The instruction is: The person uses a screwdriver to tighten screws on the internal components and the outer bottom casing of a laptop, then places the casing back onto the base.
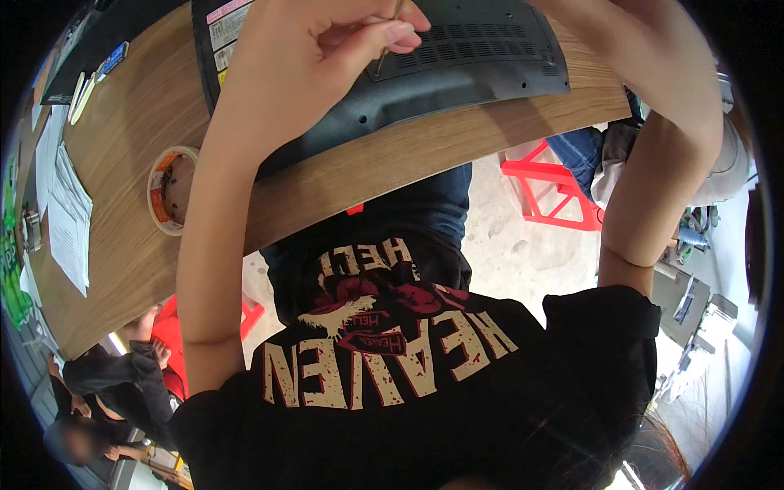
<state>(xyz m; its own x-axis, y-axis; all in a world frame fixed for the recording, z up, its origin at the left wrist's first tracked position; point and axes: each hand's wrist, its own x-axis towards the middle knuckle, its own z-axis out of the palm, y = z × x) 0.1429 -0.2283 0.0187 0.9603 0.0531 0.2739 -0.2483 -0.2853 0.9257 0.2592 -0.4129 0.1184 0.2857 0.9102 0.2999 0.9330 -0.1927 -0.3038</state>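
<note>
A black laptop (441, 96) lies with its vented underside up on the wooden table. Over it, my left hand (314, 61) is closed, thumb and fingers pinching a thin metal screwdriver shaft (381, 62). The shaft's lower tip meets the corner of the vented cover panel (457, 51), by a screw hole; its upper end runs out of the picture. My right hand (592, 20) is above the laptop's right side, cut off by the top edge, so its fingers are hidden.
Left of my forearm sits a shallow round tub (153, 196) with small dark bits inside. Papers (69, 216), pens (80, 96) and a blue item (113, 60) lie farther left. Red stools (555, 192) stand below the table; other people sit at both sides.
</note>
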